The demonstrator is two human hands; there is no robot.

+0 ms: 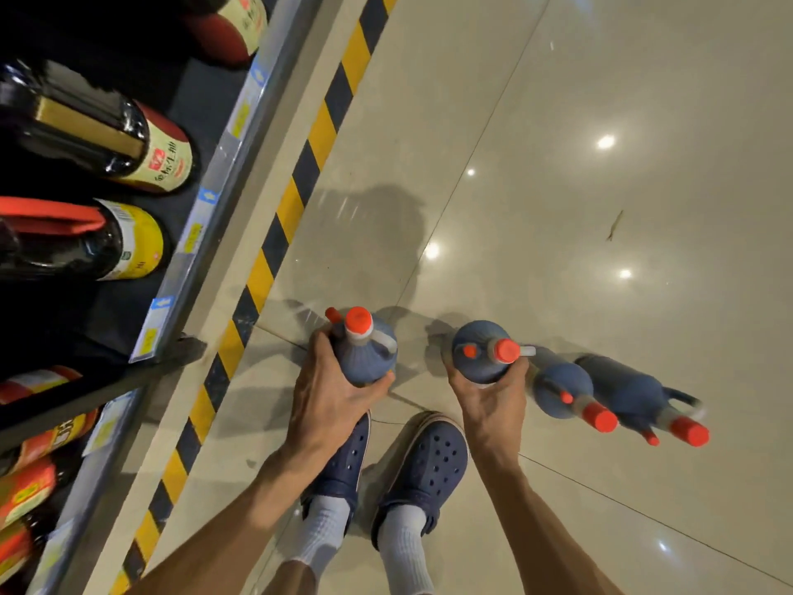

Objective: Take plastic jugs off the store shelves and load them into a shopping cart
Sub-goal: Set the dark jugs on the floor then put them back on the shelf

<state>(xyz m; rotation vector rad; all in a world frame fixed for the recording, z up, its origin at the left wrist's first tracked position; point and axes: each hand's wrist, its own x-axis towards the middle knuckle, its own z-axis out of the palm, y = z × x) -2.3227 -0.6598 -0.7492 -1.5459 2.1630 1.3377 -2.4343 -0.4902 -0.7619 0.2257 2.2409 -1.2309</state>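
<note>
Your left hand [332, 392] and right hand [493, 397] each clasp a dark, red-capped plastic jug [364, 352] [480, 352] beside the striped floor tape [274, 246]. Support each base; no cart is visible.

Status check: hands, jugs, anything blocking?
Left hand and right hand each grip a jug. Two more jugs on floor at right. No cart visible.

The floor [558, 165] is glossy polished tile mirroring ceiling lights. The jugs [364, 354] look like matt dark plastic with smooth orange caps [358, 319]; shelf bottles [86, 131] shine, paper-labelled.
</note>
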